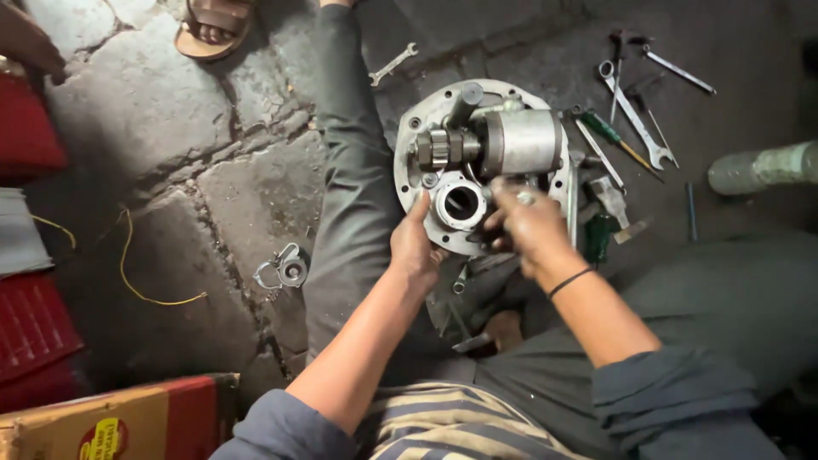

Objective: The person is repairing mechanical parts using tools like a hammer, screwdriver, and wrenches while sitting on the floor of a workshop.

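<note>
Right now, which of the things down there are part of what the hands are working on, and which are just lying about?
In hand:
- round metal housing plate, steadied by the left hand
- cylindrical motor body with its gear shaft
- right hand at the plate's near edge

Lying about:
- spanners and green-handled screwdriver
- small spanner
- metal clamp piece
- yellow wire
- cardboard box

Person, seen from above: grey-blue long sleeves pushed up above the elbows on both arms, left sleeve (281,426) and right sleeve (673,383) bunched in thick folds, over a shirt (452,426) with broad cream and dark grey stripes running across the chest. Trousers (349,196) of plain grey-green cloth, creased along the legs, darker where smudged. A thin black band (569,282) circles the right wrist, and a ring (526,198) shows on one finger of the right hand (528,226); the left hand (415,247) is bare of ornament.
</note>
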